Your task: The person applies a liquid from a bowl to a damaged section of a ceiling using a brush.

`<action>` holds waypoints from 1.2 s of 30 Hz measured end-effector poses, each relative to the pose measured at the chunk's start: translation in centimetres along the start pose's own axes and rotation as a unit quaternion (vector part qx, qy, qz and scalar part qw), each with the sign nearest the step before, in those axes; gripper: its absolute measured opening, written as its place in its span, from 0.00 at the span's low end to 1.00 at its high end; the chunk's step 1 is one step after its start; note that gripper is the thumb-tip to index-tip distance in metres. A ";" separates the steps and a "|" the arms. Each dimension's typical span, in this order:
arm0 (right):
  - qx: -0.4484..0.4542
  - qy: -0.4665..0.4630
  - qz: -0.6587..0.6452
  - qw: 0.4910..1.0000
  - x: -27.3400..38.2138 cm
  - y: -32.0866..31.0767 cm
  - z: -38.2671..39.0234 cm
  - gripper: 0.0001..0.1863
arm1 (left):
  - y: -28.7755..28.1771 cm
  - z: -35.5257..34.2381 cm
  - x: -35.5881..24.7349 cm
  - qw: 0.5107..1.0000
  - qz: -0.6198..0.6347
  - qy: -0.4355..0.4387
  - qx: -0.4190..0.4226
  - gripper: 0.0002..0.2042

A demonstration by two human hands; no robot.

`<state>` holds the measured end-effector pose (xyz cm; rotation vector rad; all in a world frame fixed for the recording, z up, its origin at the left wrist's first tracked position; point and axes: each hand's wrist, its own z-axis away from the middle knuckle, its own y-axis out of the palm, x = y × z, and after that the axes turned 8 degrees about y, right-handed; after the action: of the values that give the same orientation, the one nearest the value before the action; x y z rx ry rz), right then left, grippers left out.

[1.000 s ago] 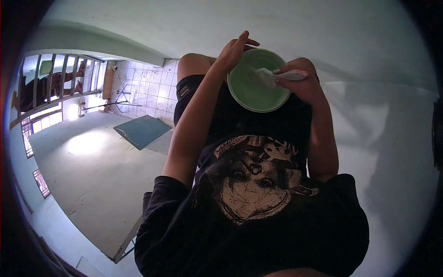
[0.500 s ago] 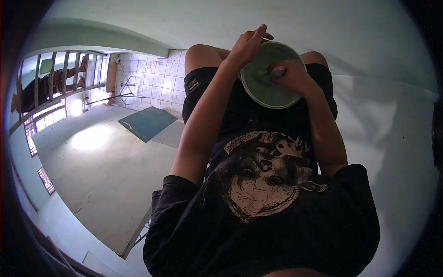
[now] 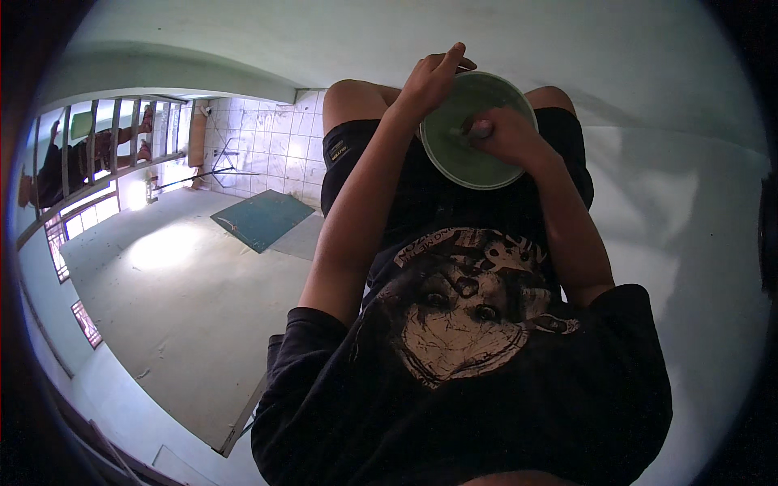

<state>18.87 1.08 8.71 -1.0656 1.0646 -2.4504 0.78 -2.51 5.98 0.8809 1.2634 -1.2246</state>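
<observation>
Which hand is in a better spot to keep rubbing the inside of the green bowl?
The right hand, probably. It already lies inside the green bowl, curled around something small I cannot make out. The left hand sits on the bowl's far rim, steadying it, so it looks busy holding.

A single head-worn fisheye view looks steeply down the wearer's own torso from close range. The black printed shirt fills the lower centre; the floor curves along the left; dark rim vignetting surrounds the frame.
</observation>
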 end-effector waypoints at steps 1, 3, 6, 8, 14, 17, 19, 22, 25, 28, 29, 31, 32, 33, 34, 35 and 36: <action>0.001 -0.001 0.000 1.000 0.1 -0.4 0.4 0.13 | 0.0 0.1 0.1 1.000 0.013 0.002 -0.001 0.31; -0.022 -0.034 -0.138 0.990 -0.2 -1.5 1.3 0.13 | 0.0 0.1 -0.2 1.000 0.006 0.001 -0.002 0.31; -0.017 -0.008 -0.222 0.975 -0.3 -3.5 2.4 0.14 | 0.0 0.0 -0.2 1.000 0.009 0.000 -0.001 0.32; -0.041 0.012 -0.212 0.976 0.9 -5.4 3.9 0.14 | -0.1 0.1 -0.3 1.000 0.020 -0.001 0.000 0.32; -0.064 0.041 -0.269 0.960 -0.4 -5.1 4.0 0.14 | -0.8 0.6 -0.8 0.987 0.160 -0.004 -0.036 0.32; -0.040 0.055 -0.287 0.956 -0.4 -3.8 4.0 0.15 | -1.4 2.5 -0.1 0.986 0.155 0.019 -0.066 0.31; -0.026 0.053 -0.283 0.957 0.3 -3.0 3.1 0.15 | -1.7 4.1 0.2 0.984 0.157 -0.019 -0.087 0.32; -0.012 0.055 -0.278 0.959 0.8 -1.7 2.6 0.14 | -0.7 6.6 -0.5 0.981 0.146 -0.025 -0.127 0.27; 0.000 0.065 -0.219 0.974 1.0 -0.7 1.8 0.14 | 0.7 8.0 -0.3 0.989 0.089 0.032 -0.111 0.26; 0.013 0.044 -0.213 0.976 1.4 0.1 1.4 0.14 | 1.8 8.7 1.1 0.988 0.033 0.049 -0.145 0.27; 0.007 0.034 -0.197 0.980 1.7 0.3 1.4 0.14 | 1.8 8.9 1.7 0.984 0.040 0.066 -0.160 0.28; -0.001 0.030 -0.181 0.983 1.7 0.3 1.4 0.14 | 1.6 8.9 0.7 0.988 0.040 0.055 -0.139 0.27; -0.007 0.038 -0.165 0.986 1.7 0.0 1.3 0.13 | 1.5 8.9 0.4 0.991 0.040 0.047 -0.120 0.27; -0.011 0.044 -0.149 0.988 1.7 0.0 1.1 0.13 | 1.5 9.0 0.4 0.991 0.039 0.046 -0.119 0.27; -0.011 0.045 -0.151 0.988 1.6 0.1 1.0 0.13 | 1.5 9.0 0.4 0.991 0.034 0.037 -0.125 0.28; -0.039 0.017 -0.145 0.989 1.4 0.4 0.9 0.13 | 1.6 9.1 0.4 0.990 0.029 0.028 -0.132 0.28; -0.068 -0.012 -0.139 0.988 1.3 0.9 0.7 0.12 | 1.6 9.0 0.7 0.991 0.028 0.028 -0.131 0.28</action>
<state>18.39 -0.52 9.09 -1.3660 1.1583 -2.5977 4.07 -11.10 6.41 0.7571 1.3981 -0.9694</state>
